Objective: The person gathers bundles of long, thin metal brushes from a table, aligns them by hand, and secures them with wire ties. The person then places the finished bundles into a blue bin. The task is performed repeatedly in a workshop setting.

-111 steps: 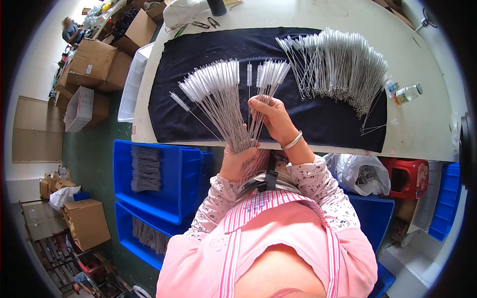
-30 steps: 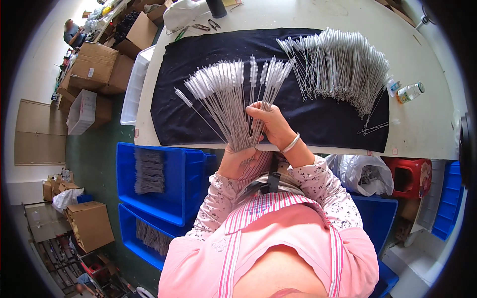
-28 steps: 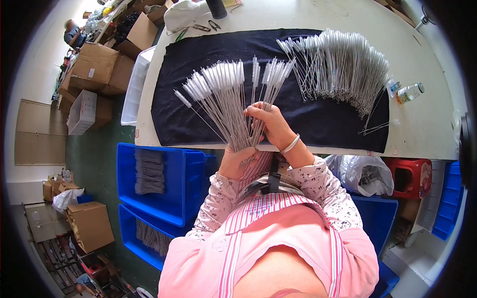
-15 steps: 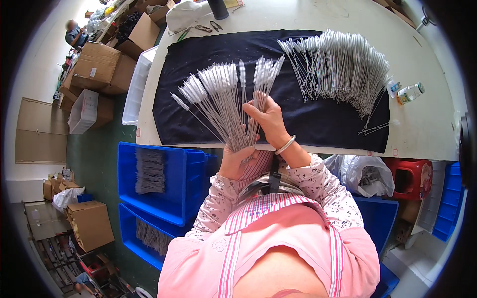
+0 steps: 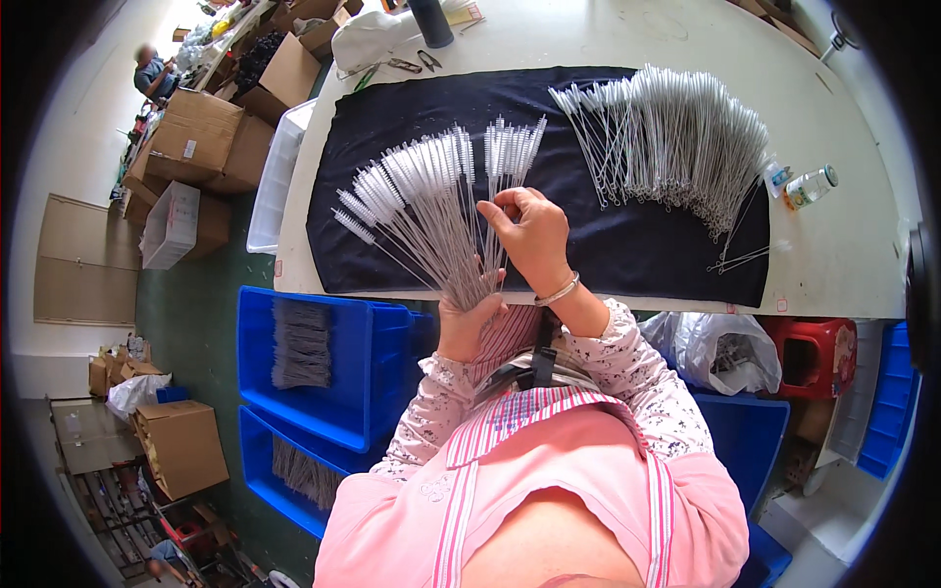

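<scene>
A fanned bunch of thin wire tube brushes [image 5: 423, 167] with white bristle heads stands out over the dark cloth [image 5: 588, 257]. My left hand [image 5: 472, 323] is wrapped round the lower ends of their stems at the table's front edge. A smaller group of brush heads [image 5: 512, 155] is spread apart on the bunch's right side. My right hand [image 5: 532, 235] is beside those stems, thumb and fingertips brought together in a pinch. What sits between the fingertips is too small to make out. To the right lies a large pile of similar brushes [image 5: 676, 147] with looped wire ends.
On the white table [image 5: 863, 255] are a small jar [image 5: 812, 186], snips [image 5: 428, 61] and a dark cylinder [image 5: 429, 22]. Blue bins [image 5: 368, 367] holding wire bundles stand at lower left. A red stool [image 5: 812, 355] and a plastic bag [image 5: 720, 348] are at right.
My right hand has shifted slightly down from the brush stems, its fingers now more curled. The right-hand group of brush heads has moved left, closer to the rest of the bunch.
</scene>
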Demonstrator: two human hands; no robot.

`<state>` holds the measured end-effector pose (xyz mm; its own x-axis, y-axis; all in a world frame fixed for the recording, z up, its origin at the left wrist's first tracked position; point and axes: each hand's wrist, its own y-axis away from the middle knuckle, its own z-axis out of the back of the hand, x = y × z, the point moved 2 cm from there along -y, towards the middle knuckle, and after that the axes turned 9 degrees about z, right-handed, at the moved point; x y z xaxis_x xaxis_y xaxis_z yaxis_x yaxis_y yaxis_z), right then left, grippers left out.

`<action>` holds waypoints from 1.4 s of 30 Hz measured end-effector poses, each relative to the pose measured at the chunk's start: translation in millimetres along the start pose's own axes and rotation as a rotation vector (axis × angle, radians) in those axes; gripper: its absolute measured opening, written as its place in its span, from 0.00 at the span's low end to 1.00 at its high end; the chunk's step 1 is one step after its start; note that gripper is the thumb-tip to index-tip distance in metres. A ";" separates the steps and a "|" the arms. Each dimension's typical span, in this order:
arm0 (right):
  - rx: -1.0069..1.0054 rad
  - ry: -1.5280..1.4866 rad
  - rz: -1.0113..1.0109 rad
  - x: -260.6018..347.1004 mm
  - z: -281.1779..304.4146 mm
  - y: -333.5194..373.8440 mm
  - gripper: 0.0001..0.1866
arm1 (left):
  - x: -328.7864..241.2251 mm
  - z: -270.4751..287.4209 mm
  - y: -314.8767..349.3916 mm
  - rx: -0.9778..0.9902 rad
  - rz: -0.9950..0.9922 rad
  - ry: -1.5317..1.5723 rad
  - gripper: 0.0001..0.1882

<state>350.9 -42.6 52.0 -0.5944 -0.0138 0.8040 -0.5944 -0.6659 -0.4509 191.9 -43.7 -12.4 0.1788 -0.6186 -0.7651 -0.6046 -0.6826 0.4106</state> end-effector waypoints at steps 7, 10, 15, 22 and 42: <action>0.065 -0.135 -0.111 -4.2 -0.3 -0.4 0.12 | 2.5 -4.5 3.1 0.064 0.062 0.057 0.35; 0.062 -0.117 -0.128 -9.1 -2.3 -4.5 0.13 | -1.6 -18.3 8.2 0.075 0.113 0.100 0.35; -0.041 -0.042 -0.041 -14.6 -9.7 -15.1 0.11 | -13.6 -31.7 13.0 0.064 0.188 0.164 0.33; -0.780 -0.228 -0.124 -68.2 82.5 -90.6 0.12 | -5.1 -32.8 18.5 0.080 0.277 0.090 0.32; 0.027 -0.053 0.004 -88.7 144.1 3.0 0.16 | -4.3 -28.8 1.6 0.239 0.136 0.172 0.34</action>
<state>479.9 -150.9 35.2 -0.5667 -0.0551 0.8221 -0.5771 -0.6856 -0.4438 212.6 -53.3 5.8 0.2002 -0.7686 -0.6076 -0.7935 -0.4910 0.3596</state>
